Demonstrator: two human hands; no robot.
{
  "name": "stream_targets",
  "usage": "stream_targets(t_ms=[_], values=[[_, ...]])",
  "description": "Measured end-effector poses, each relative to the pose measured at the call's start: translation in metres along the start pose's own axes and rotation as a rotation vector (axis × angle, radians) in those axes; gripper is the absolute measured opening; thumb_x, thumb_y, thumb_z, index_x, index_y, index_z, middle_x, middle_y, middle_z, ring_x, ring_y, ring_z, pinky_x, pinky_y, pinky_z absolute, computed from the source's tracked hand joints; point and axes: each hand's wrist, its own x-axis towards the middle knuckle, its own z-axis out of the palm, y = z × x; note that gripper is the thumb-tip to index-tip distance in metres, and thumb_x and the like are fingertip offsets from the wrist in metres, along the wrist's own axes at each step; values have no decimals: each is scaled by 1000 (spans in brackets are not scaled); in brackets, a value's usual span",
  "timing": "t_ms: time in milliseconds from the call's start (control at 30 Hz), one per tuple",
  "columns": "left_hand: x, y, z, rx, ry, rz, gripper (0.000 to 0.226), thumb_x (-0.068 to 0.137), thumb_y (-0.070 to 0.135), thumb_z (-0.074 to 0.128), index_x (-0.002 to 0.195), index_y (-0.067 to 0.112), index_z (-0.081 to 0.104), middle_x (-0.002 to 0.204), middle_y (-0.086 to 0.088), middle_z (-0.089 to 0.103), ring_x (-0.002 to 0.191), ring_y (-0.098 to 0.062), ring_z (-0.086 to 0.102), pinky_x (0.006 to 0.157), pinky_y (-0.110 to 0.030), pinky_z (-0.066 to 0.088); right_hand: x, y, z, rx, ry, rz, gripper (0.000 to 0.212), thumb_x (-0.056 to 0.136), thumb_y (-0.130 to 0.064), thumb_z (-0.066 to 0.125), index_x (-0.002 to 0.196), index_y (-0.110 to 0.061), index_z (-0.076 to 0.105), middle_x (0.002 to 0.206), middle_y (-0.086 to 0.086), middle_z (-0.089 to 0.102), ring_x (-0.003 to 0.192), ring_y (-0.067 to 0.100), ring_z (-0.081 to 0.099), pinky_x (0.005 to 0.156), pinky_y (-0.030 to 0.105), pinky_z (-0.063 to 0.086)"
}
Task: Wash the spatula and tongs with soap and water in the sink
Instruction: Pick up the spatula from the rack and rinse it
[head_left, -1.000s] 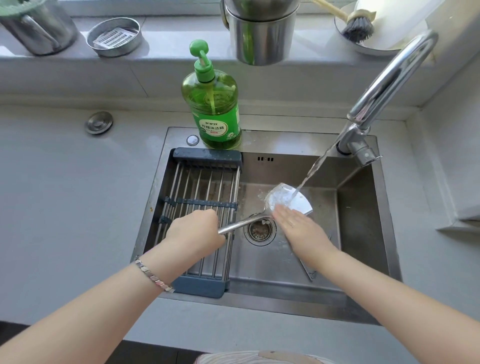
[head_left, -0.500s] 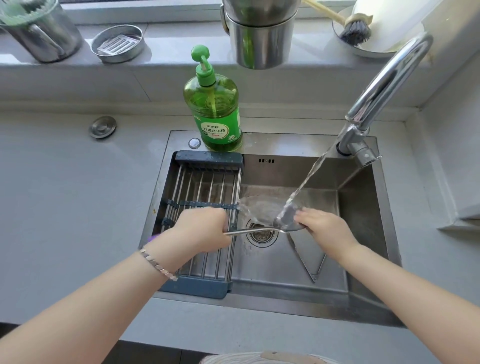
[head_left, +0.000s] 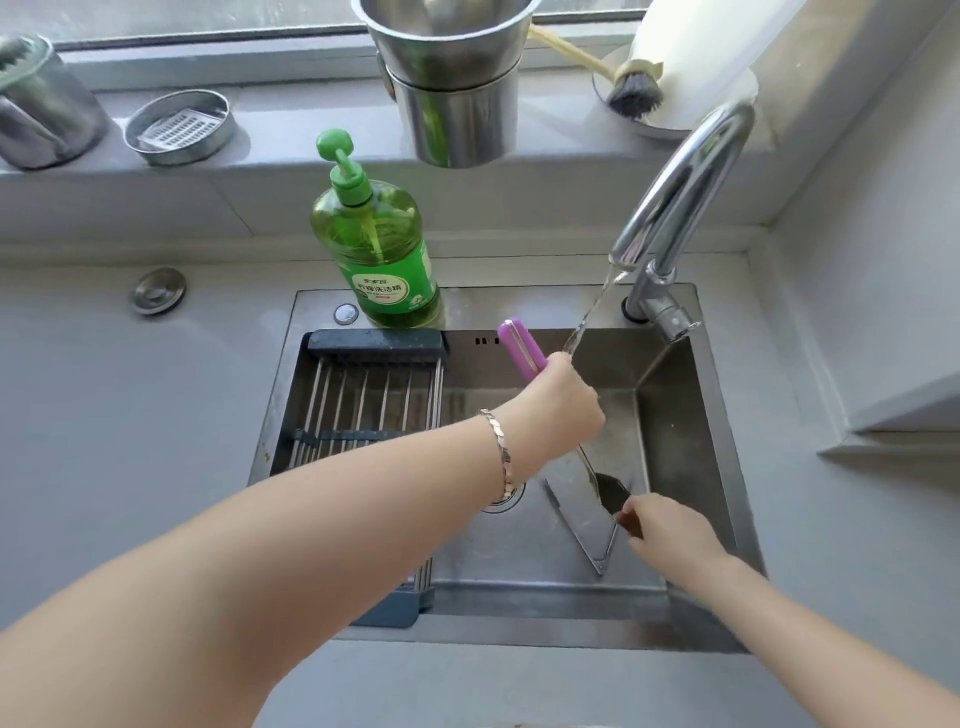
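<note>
Left hand (head_left: 563, 400) grips the spatula (head_left: 519, 349) mid-sink (head_left: 675, 415), purple end up, so tap water runs down it. 1 pair of tongs (head_left: 598, 564) waits on the sink floor. Right hand (head_left: 670, 530) pinches the blade, probably rubbing it.

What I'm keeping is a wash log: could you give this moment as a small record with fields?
left hand: grips spatula handle, under the water
right hand: pinches spatula blade
tongs: lying in sink, untouched
faucet: running
soap: upright on back rim
rack: across sink's left side
</note>
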Motion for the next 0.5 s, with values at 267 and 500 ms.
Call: stream_targets(t_ms=[267,500], values=[[8,12,1,162,3,92,18,89,10,52,101,11,66,96,-4,69,88,-25,67,70,-33,44,17,-3,10,220,-102,94,33,88,-13,54,121,-14,57,119,4,64,106,20,60,90,30,50],[-19,-15,27,-426,-83,-291,16,90,20,41,87,14,56,78,-3,56,73,-26,59,61,-29,40,43,-13,-78,915,441,164,57,89,-1,50,142,-2,31,143,12,42,130,23,43,105,29,32]])
